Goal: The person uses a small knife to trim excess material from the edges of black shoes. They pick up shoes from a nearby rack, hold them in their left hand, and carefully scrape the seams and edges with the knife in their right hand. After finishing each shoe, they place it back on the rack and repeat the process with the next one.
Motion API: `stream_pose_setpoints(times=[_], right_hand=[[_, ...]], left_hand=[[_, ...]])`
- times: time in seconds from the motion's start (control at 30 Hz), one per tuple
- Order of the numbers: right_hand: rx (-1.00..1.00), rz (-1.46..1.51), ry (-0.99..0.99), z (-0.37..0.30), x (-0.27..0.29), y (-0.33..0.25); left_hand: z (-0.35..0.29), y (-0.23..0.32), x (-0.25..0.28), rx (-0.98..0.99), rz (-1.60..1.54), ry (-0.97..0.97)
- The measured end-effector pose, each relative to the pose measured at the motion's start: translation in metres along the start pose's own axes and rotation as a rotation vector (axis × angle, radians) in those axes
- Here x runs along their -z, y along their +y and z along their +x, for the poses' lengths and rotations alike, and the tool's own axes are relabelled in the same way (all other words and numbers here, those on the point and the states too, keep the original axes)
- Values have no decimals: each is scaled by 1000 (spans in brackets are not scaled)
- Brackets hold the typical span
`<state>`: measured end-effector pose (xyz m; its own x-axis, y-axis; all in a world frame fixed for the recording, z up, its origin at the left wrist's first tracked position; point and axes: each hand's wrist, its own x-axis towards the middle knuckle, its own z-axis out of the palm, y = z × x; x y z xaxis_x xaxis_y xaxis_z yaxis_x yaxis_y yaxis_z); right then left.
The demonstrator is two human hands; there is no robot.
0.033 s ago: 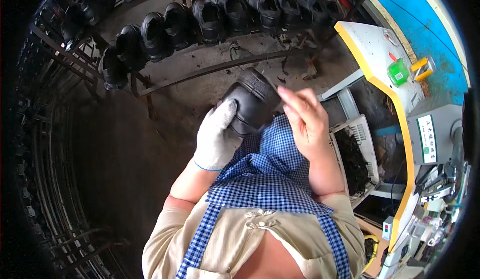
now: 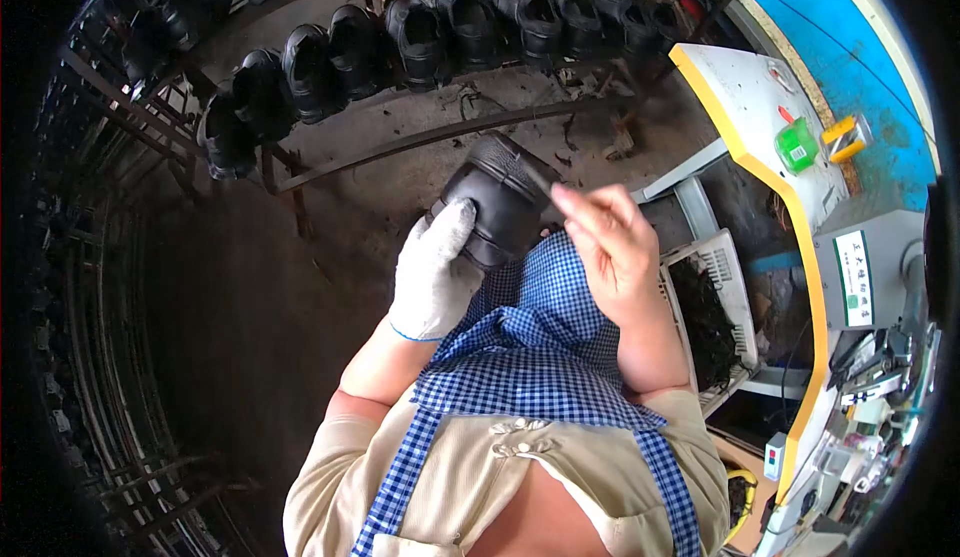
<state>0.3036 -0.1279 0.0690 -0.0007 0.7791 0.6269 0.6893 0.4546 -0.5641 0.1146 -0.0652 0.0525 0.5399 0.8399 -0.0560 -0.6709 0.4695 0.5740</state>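
Observation:
My left hand (image 2: 432,272), in a white glove with a blue cuff edge, grips a black leather shoe (image 2: 500,202) above my lap. Its thumb presses on the shoe's side, and the other fingers are hidden behind it. Close to the shoe's right edge is my bare right hand (image 2: 615,247), fingers curled and drawn together as in a pinch. A thin greyish streak (image 2: 538,170) runs from its fingertips to the shoe's upper edge. Motion smears it, so its kind cannot be made out.
Several black shoes (image 2: 415,42) stand on a dark metal rack (image 2: 460,137) ahead. To the right is a white worktable with a yellow edge (image 2: 745,152), carrying a green container (image 2: 797,145) and a grey machine (image 2: 875,267). A white basket (image 2: 738,297) with dark scraps sits below.
My right hand's fingertips have shifted slightly left and down beside the shoe. The shoe has turned a little in my left hand, which stays in nearly the same place.

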Motion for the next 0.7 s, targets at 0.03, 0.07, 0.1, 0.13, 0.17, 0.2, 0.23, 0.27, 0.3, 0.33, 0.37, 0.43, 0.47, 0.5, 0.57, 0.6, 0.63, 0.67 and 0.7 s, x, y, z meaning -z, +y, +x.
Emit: stream_pose_setpoints(times=[0.03,0.07,0.1,0.13,0.17,0.2,0.23,0.27,0.3,0.33,0.37,0.43,0.47,0.5,0.57,0.6,0.63,0.67,0.7], right_hand=[[20,-13,24,-1,-2,-5],[14,-110,-8,-3,0,-10],[11,-171,-31,-4,2,-12],[8,-233,-54,-5,3,-14],[6,-264,-63,-5,5,-16],[5,-295,-72,-5,7,-19],[3,-325,-81,-5,8,-22],[2,-342,-90,-6,11,-24],[1,-359,-100,-7,13,-26],[1,-375,-110,-7,14,-27],[7,-381,-107,-7,13,-27],[12,-404,-99,-7,11,-28],[27,-401,-90,-5,9,-28],[44,-396,-79,-1,6,-27],[53,-373,-8,0,2,-23],[34,-343,-20,0,3,-22],[16,-313,-32,-2,5,-21],[-3,-283,-45,-3,7,-21],[-12,-281,-53,-6,6,-21]], left_hand=[[0,-2,1,-54,50,-15],[-1,-3,2,-76,100,-4],[-1,-3,2,-97,151,4],[-2,-3,3,-117,202,13],[-3,-3,3,-121,221,20],[-5,-4,3,-126,241,28],[-6,-4,4,-132,260,36],[-6,-4,5,-126,260,33],[-6,-4,7,-120,261,30],[-6,-4,8,-114,262,28],[-8,-3,8,-108,276,36],[-9,-4,3,-89,302,44],[-8,-6,3,-87,285,51],[-7,-8,5,-86,270,58],[-7,-8,7,-87,249,57],[-7,-4,10,-94,244,51],[-7,-2,12,-102,238,45],[-6,-1,11,-115,248,74],[-7,-3,10,-122,258,107]])
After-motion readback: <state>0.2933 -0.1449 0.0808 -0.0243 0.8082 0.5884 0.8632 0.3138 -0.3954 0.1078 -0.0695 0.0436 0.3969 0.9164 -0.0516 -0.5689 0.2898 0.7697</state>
